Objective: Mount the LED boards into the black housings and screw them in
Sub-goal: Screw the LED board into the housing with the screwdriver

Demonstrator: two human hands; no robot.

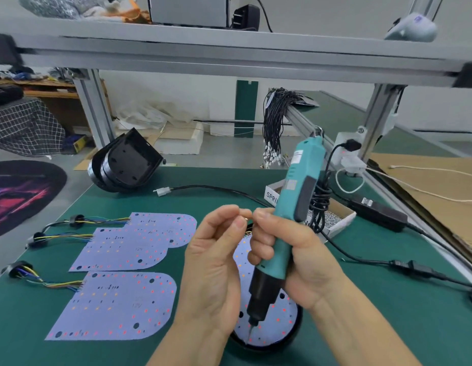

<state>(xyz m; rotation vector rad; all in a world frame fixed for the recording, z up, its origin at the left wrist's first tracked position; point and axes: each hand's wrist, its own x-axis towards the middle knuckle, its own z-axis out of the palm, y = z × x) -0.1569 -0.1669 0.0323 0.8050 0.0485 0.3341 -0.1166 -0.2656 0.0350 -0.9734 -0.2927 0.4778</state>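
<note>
My right hand (287, 249) grips a teal electric screwdriver (290, 204), its bit pointing down at an LED board (279, 323) that sits inside a black housing (285, 342) near the table's front edge. My left hand (213, 262) pinches a small brass screw (246, 219) between thumb and forefinger, right beside the right thumb. Three more white LED boards (118, 305) with coloured wire leads lie flat on the green mat to the left. A stack of empty black housings (126, 162) rests tilted at the far left of the mat.
A white box of screws (332, 220) stands behind the screwdriver. Black power cables (387, 262) and an adapter (380, 212) run across the right side. A bundle of black wires (274, 122) hangs off the aluminium frame. A shelf beam (229, 56) crosses overhead.
</note>
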